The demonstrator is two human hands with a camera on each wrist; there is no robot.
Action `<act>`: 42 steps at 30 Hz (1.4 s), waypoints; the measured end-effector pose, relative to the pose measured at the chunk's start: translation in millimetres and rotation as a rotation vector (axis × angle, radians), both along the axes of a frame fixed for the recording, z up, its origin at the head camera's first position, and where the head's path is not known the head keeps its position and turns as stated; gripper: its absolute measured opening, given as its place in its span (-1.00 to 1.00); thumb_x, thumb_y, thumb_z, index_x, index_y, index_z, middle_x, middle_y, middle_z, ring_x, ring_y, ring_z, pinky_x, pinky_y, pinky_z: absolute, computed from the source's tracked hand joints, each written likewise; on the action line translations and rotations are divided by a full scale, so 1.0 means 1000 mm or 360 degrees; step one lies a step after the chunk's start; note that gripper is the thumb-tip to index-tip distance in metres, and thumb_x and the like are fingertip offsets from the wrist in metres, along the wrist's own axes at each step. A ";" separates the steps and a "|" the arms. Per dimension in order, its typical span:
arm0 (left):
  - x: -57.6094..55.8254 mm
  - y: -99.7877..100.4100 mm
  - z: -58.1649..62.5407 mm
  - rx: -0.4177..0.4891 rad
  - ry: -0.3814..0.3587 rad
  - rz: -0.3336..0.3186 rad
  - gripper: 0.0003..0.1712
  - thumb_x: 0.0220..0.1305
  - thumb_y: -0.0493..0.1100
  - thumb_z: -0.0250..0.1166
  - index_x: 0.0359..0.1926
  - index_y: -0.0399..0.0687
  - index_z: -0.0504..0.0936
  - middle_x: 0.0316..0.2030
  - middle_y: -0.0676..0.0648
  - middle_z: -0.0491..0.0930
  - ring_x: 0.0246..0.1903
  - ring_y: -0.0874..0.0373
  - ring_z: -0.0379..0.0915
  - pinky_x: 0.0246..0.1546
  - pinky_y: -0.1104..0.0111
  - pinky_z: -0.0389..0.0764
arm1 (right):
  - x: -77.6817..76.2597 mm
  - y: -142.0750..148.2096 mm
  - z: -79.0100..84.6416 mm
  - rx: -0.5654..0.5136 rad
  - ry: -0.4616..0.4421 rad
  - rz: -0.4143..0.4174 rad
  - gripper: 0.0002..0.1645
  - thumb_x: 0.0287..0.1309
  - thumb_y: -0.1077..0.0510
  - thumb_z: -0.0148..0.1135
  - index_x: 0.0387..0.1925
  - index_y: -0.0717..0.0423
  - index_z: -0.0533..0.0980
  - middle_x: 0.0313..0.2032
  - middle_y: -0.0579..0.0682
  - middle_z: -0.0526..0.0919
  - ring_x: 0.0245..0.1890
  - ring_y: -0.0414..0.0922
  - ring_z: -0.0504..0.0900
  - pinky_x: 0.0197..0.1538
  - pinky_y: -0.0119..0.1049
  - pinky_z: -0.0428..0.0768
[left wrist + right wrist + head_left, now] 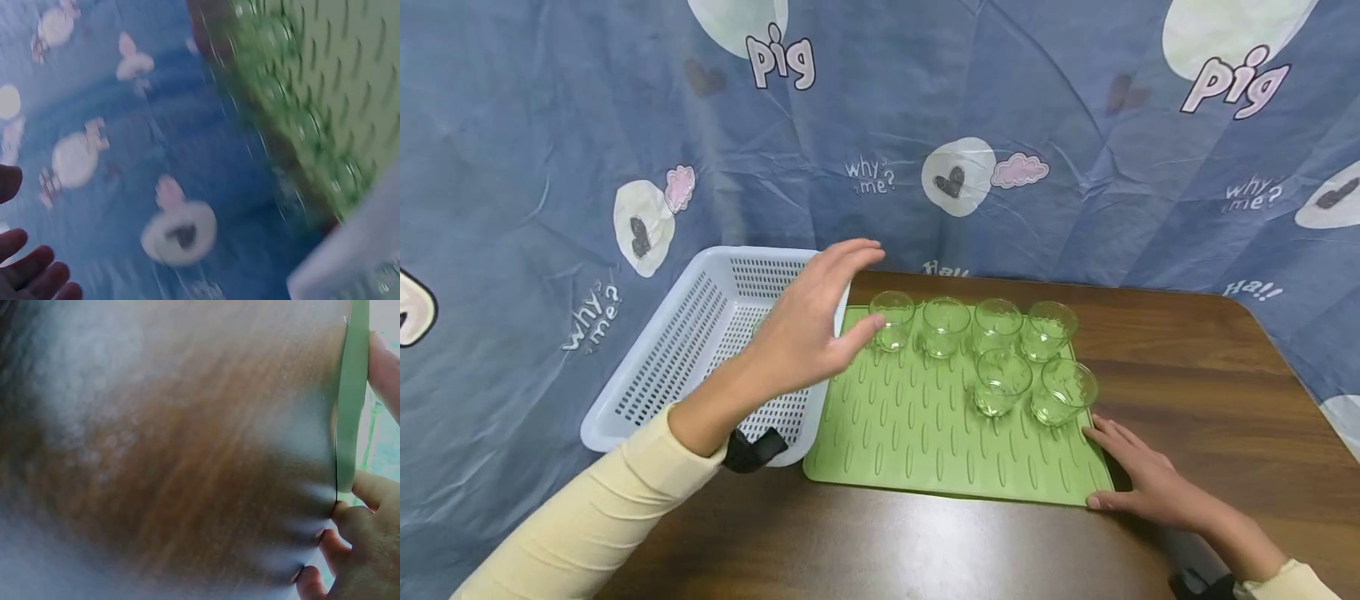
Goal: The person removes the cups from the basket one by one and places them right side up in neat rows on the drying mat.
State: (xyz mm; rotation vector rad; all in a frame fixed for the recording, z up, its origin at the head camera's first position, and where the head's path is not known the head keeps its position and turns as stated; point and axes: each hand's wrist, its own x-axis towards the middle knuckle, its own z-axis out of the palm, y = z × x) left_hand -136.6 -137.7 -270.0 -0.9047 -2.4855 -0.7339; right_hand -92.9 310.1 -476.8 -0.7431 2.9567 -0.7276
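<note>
My left hand [805,325] is raised over the right rim of a pale blue plastic basket [700,275], its thumb and fingers spread apart with nothing between them. Partly hidden behind this hand, a clear glass [389,275] shows inside the basket in the left wrist view. On a green textured drying mat [910,450] stand several clear glasses: a back row with a glass [946,327] in it, and two in front, including one glass [1063,392] near the right edge. My right hand [1157,487] rests at the mat's right edge, thumb at the front corner, fingers extended along the side.
A brown wooden table [1195,375] lies under the mat and basket. Behind it hangs a blue patterned cloth [865,108]. The basket stands left of the mat, its right rim against the mat's left side.
</note>
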 end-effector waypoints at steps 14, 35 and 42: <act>-0.064 -0.098 -0.039 -0.0383 -0.0747 0.0466 -0.36 0.29 -0.08 0.25 0.26 -0.42 0.41 0.28 -0.43 0.38 0.33 -0.35 0.25 0.39 -0.17 0.28 | 0.004 0.002 -0.011 0.0006 0.0116 -0.0001 0.09 -0.21 -0.11 0.59 0.36 0.13 0.33 0.53 -0.09 0.16 0.33 -0.81 -0.38 -0.13 0.48 0.41; -0.093 -0.124 -0.111 -0.0405 -0.1136 0.0535 0.11 0.12 -0.08 0.45 0.50 -0.35 -0.02 0.39 -0.49 0.21 0.35 -0.42 0.20 0.28 -0.24 0.38 | -0.005 0.002 -0.001 0.0015 0.0165 0.0036 0.12 -0.24 -0.14 0.59 0.36 0.16 0.33 0.53 -0.13 0.15 0.34 -0.79 -0.36 -0.08 0.50 0.41; -0.107 -0.134 -0.111 -0.0330 -0.1180 0.0483 0.07 0.09 -0.21 0.45 0.51 -0.25 0.03 0.36 -0.53 0.22 0.28 -0.47 0.26 0.20 -0.26 0.45 | 0.001 0.001 -0.007 -0.0005 0.0124 0.0008 0.11 -0.23 -0.13 0.59 0.36 0.15 0.33 0.52 -0.30 0.06 0.34 -0.80 -0.36 -0.10 0.46 0.41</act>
